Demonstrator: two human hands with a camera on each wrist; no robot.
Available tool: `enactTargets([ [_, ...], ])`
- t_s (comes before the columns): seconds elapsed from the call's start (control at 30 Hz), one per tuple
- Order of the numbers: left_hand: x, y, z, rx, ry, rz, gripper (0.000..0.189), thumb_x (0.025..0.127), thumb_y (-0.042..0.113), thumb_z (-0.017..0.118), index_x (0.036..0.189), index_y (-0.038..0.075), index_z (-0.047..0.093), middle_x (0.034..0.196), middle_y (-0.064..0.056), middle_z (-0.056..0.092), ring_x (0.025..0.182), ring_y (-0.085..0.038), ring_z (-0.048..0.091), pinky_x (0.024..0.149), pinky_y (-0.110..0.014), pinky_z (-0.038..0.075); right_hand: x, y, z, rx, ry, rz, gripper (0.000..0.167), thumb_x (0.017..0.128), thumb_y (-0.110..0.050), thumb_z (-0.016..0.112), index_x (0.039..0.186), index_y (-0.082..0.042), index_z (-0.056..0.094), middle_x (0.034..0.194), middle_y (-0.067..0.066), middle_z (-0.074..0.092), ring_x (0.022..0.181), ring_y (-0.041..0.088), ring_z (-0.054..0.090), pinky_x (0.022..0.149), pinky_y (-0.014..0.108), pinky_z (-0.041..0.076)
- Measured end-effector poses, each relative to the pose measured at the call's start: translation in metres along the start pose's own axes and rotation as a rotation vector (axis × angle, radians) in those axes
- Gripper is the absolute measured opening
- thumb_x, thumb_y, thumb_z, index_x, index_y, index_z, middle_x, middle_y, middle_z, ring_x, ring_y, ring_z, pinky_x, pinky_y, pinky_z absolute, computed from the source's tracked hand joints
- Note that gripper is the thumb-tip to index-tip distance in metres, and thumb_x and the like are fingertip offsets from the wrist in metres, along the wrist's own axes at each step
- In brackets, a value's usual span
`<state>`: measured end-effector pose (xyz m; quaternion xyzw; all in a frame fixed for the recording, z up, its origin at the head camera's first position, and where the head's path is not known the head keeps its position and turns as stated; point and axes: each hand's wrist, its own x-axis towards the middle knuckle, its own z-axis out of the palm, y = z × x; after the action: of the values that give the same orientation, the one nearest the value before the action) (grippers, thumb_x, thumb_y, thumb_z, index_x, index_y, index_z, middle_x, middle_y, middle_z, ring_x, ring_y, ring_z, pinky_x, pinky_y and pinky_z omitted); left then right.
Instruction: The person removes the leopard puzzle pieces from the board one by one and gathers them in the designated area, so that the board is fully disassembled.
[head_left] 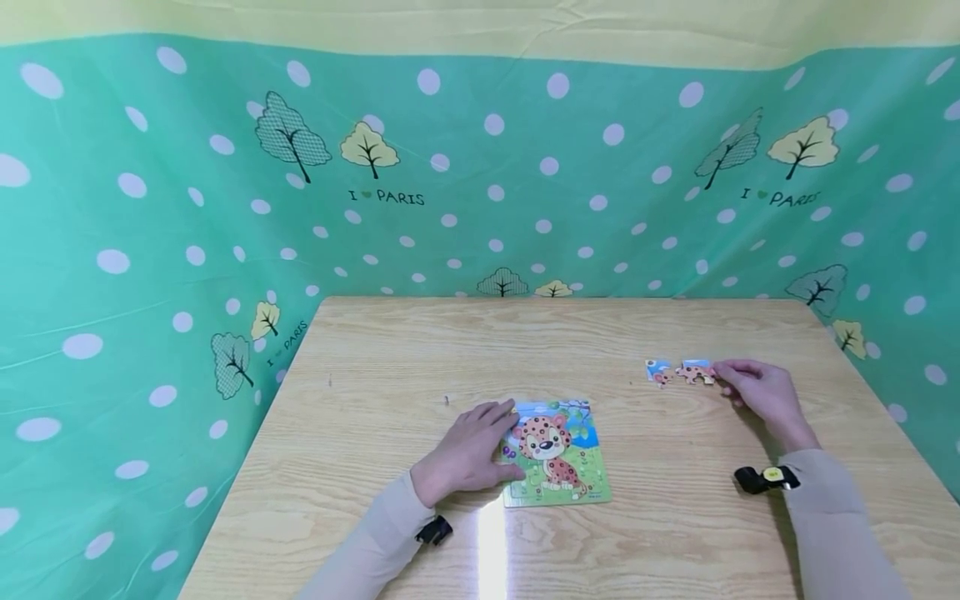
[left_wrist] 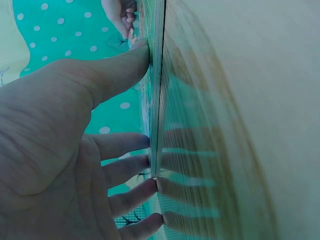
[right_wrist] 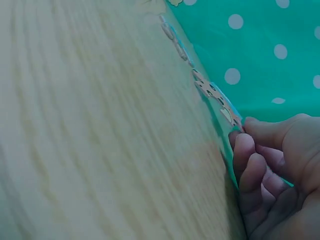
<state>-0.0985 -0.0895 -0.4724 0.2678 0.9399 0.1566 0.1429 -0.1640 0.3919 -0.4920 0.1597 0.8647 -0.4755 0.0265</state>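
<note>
A square jigsaw puzzle (head_left: 555, 458) with a spotted leopard cub on grass lies on the table. My left hand (head_left: 472, 446) rests along its left side, thumb and fingers spread with the tips on its edge; the left wrist view shows these fingers (left_wrist: 127, 172) fairly straight. Far to the right, my right hand (head_left: 761, 396) pinches the right end of a spotted puzzle piece (head_left: 696, 372) between thumb and fingertips. In the right wrist view that piece (right_wrist: 217, 97) tilts up off the table. Just left of it lies another puzzle piece (head_left: 660, 374) with a blue top.
The wood-grain table (head_left: 375, 350) carries a bright glare strip in front of the puzzle. A green dotted cloth (head_left: 495, 167) hangs behind and at both sides. Black straps (head_left: 765, 478) circle both sleeved wrists. A tiny dark speck (head_left: 447, 401) lies left of the puzzle.
</note>
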Motion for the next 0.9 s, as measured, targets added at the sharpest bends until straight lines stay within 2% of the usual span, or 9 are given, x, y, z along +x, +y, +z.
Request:
enactTargets([
  [0.27, 0.0008, 0.0011, 0.0005, -0.008, -0.003, -0.006, 0.094, 0.091, 0.059, 0.077, 0.164, 0.01, 0.042, 0.177, -0.006, 0.029, 0.161, -0.033, 0.032, 0.131, -0.057, 0.03, -0.0013, -0.0011, 0.0003, -0.115, 0.014, -0.028, 0.067, 0.107, -0.049, 0.058, 0.141, 0.008, 0.061, 0.083, -0.005, 0.066, 0.067, 0.005, 0.057, 0.055, 0.024, 0.052],
  [0.53, 0.0005, 0.0018, -0.001, -0.004, -0.003, -0.005, 0.093, 0.092, 0.059, 0.076, 0.164, 0.01, 0.042, 0.177, -0.006, 0.029, 0.161, -0.034, 0.032, 0.131, -0.057, 0.03, 0.0022, -0.0036, 0.0031, -0.127, 0.037, 0.025, 0.063, 0.107, -0.046, 0.06, 0.142, 0.006, 0.061, 0.087, -0.003, 0.067, 0.064, 0.006, 0.056, 0.052, 0.025, 0.05],
  [0.63, 0.0004, 0.0016, -0.0008, -0.005, -0.004, -0.007, 0.093, 0.092, 0.058, 0.076, 0.164, 0.01, 0.042, 0.177, -0.006, 0.029, 0.161, -0.033, 0.031, 0.131, -0.057, 0.03, 0.0038, -0.0028, 0.0042, -0.14, 0.053, 0.027, 0.061, 0.108, -0.044, 0.06, 0.142, 0.006, 0.062, 0.096, 0.006, 0.071, 0.069, 0.011, 0.059, 0.053, 0.026, 0.051],
  [0.7, 0.0005, 0.0013, -0.0003, -0.006, -0.003, -0.007, 0.093, 0.092, 0.059, 0.076, 0.164, 0.01, 0.042, 0.177, -0.006, 0.029, 0.161, -0.034, 0.032, 0.131, -0.057, 0.03, 0.0049, -0.0011, 0.0048, -0.165, 0.066, 0.021, 0.061, 0.108, -0.045, 0.059, 0.142, 0.006, 0.062, 0.111, 0.021, 0.073, 0.085, 0.023, 0.067, 0.066, 0.031, 0.056],
  [0.77, 0.0005, 0.0011, 0.0003, -0.006, -0.002, -0.005, 0.093, 0.092, 0.059, 0.076, 0.164, 0.01, 0.042, 0.177, -0.006, 0.029, 0.161, -0.034, 0.032, 0.131, -0.057, 0.03, 0.0053, 0.0003, 0.0052, -0.188, 0.076, 0.012, 0.062, 0.108, -0.046, 0.058, 0.142, 0.006, 0.062, 0.13, 0.033, 0.067, 0.109, 0.039, 0.067, 0.087, 0.044, 0.059],
  [0.83, 0.0007, 0.0007, 0.0009, -0.007, -0.002, -0.004, 0.093, 0.092, 0.059, 0.076, 0.163, 0.01, 0.042, 0.177, -0.006, 0.029, 0.161, -0.034, 0.032, 0.131, -0.057, 0.03, 0.006, 0.002, 0.0058, -0.2, 0.084, 0.001, 0.064, 0.108, -0.047, 0.057, 0.142, 0.007, 0.062, 0.144, 0.036, 0.059, 0.13, 0.051, 0.057, 0.105, 0.058, 0.052],
  [0.9, 0.0007, 0.0004, 0.0011, -0.006, -0.002, -0.003, 0.093, 0.092, 0.059, 0.076, 0.163, 0.01, 0.042, 0.177, -0.006, 0.029, 0.161, -0.034, 0.032, 0.131, -0.057, 0.031, 0.0064, 0.0033, 0.0064, -0.199, 0.09, -0.012, 0.065, 0.108, -0.047, 0.057, 0.141, 0.008, 0.062, 0.146, 0.037, 0.057, 0.139, 0.054, 0.049, 0.115, 0.067, 0.041],
])
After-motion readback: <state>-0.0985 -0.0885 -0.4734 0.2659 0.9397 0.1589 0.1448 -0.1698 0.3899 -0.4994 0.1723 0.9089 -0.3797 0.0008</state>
